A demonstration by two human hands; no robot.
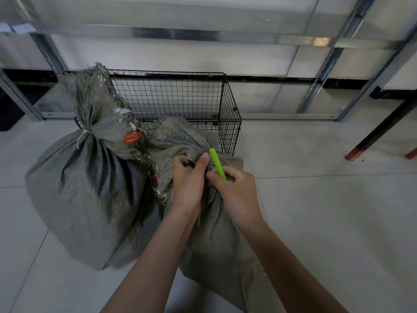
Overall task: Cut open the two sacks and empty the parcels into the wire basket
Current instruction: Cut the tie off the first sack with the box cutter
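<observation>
two grey woven sacks on a pale tiled floor (316,211), side by side and touching, right in front of a black wire basket (180,93). left sack (90,188) tied at the neck with a white cord (84,133), with a red tag (133,138) on the frayed top, leaning against the basket's left front corner. right sack (221,240) nearer, with a frayed top folded over toward the basket's front wall. left hand (188,177) clenched on the gathered neck of the right sack, thumb pressed up against the cloth. right hand (237,190) wrapped round a green cutter (217,162), just beside the left hand at that same neck, green end pointing up and away toward the basket. blade hidden between hands and cloth. contents of both sacks hidden. behind the basket, a metal rack (316,96) along the wall.
</observation>
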